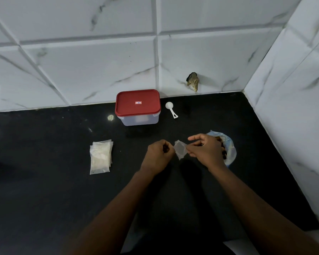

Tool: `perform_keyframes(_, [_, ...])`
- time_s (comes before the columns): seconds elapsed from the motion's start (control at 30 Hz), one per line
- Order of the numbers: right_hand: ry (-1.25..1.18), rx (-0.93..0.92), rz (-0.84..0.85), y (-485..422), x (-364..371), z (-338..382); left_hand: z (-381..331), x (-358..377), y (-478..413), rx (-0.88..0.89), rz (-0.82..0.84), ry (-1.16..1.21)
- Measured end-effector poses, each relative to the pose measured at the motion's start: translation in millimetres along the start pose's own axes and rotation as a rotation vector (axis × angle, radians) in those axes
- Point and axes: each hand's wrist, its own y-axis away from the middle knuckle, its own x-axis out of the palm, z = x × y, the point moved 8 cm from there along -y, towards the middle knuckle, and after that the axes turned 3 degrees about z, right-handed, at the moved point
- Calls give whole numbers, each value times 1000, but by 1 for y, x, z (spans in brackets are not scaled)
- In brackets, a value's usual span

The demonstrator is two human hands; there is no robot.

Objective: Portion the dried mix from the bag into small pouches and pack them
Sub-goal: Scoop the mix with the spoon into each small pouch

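A small translucent mesh pouch [180, 149] hangs between both hands above the black counter. My left hand [159, 155] pinches its left edge and seems to hold a few dark bits in the closed fingers. My right hand [205, 151] pinches the pouch's right edge. Behind my right hand lies the clear plastic bag [230, 150] with dark dried mix inside, partly hidden by the hand. A stack of empty pouches [100, 156] lies flat to the left. A white scoop [171, 109] rests near the back wall.
A clear plastic box with a shut red lid [138, 106] stands at the back by the tiled wall. The black counter [63, 190] ends at a tiled wall on the right. A hole in the wall tile [192, 80] shows behind the scoop.
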Motion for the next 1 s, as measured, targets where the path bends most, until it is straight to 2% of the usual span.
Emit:
perform_keyframes(0.2, [-7, -3, 35, -1, 4, -3, 7, 0, 8, -136, -90, 274])
perform_keyframes(0.43, [41, -63, 69, -1, 13, 0, 4, 8, 8, -110, -57, 209])
perform_keyframes(0.57, [87, -60, 61, -2, 10, -2, 10, 0, 11, -123, -102, 104])
perform_keyframes(0.63, [95, -73, 68, -2, 9, -2, 7, -3, 11, -67, -99, 57])
perform_keyframes(0.73, [6, -51, 109, 1, 10, 1, -10, 4, 9, 167, -20, -105])
perform_keyframes(0.8, [-80, -24, 143, 5, 13, 5, -16, 10, 10, 259, 22, -164])
perform_keyframes(1.0, [-240, 77, 219, 11, 20, 7, -18, 14, 7, 308, 5, -124])
